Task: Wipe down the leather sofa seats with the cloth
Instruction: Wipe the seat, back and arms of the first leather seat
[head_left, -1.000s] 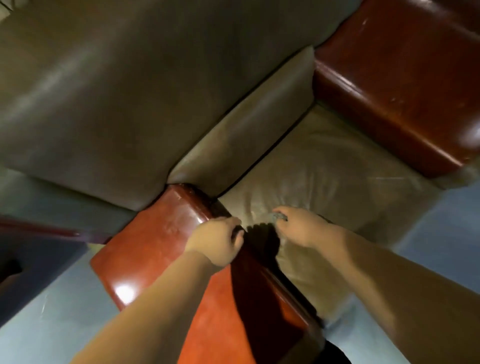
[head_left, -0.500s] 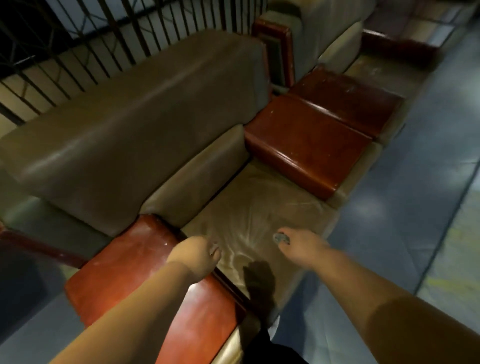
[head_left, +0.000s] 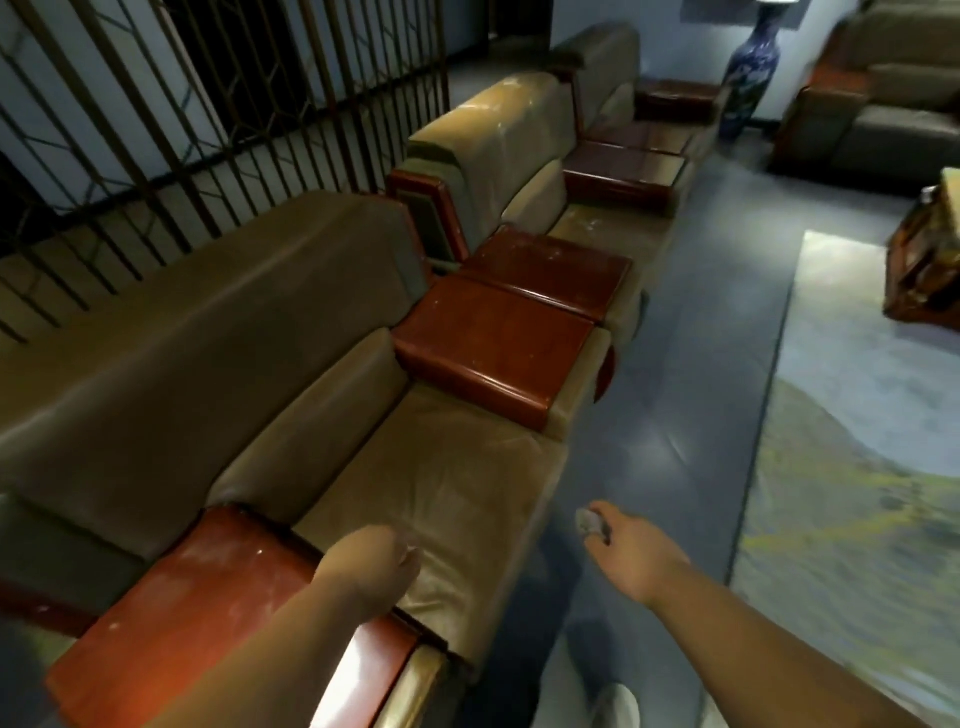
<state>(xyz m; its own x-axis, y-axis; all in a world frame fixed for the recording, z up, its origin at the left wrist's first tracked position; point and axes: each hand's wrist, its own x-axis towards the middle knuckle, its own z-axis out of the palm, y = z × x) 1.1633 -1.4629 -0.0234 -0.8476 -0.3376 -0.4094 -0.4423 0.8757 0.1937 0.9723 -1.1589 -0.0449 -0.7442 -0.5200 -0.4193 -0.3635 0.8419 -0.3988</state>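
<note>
The left hand (head_left: 371, 566) hangs over the near edge of the seat (head_left: 431, 499), where it meets the red-brown wooden armrest (head_left: 208, 597). Its fingers are curled into a loose fist, and whether they hold anything cannot be told. The right hand (head_left: 623, 545) is out over the grey floor (head_left: 691, 415), off the front of the sofa, with its fingers clenched round a small grey wad of cloth (head_left: 588, 520). The cloth is clear of the leather and touches nothing but the hand.

The seat is tan leather, creased, with pale streaks. Behind it rises the backrest (head_left: 208, 322). Past the seat lie two more wooden armrests (head_left: 493, 343) side by side, then another sofa (head_left: 519, 171) in the same row. A metal grille (head_left: 208, 104) stands behind the row. Far off, a blue-and-white vase (head_left: 753, 67) stands on the floor, and a patterned rug (head_left: 857, 467) lies to the right.
</note>
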